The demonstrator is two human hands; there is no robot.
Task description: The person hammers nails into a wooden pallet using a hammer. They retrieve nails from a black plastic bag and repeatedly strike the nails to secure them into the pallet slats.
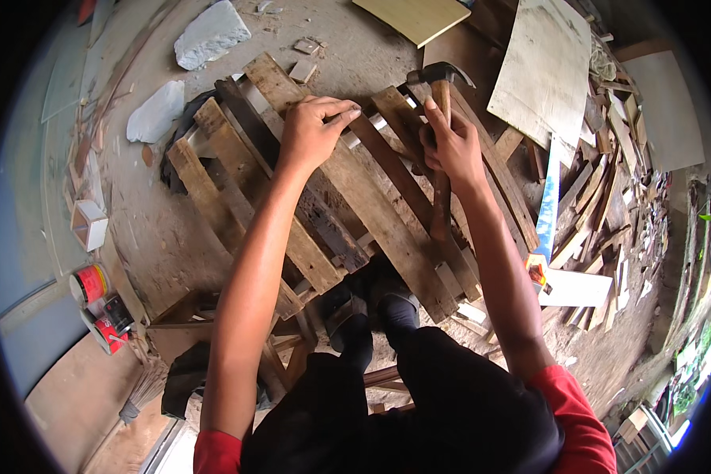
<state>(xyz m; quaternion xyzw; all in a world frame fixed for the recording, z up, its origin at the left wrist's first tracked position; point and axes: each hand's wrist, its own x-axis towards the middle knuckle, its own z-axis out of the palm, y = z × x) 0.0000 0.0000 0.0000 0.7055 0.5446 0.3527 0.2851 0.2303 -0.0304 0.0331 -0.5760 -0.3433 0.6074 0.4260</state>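
A slatted wooden pallet lies before me, its worn boards running from far left to near right. My right hand is closed around the wooden handle of a claw hammer, with the thumb stretched along it. The dark metal head is up at the far end of the pallet, above my fist. Over the far ends of the boards, my left hand has thumb and fingertips pinched together close to a reddish-brown slat. Whatever sits in that pinch is too small to make out.
A handsaw with an orange handle stands to the right, beside a heap of wood scraps. Pale boards lie far right. White stone chunks and red-labelled cans are on the left. My feet are at the pallet's near edge.
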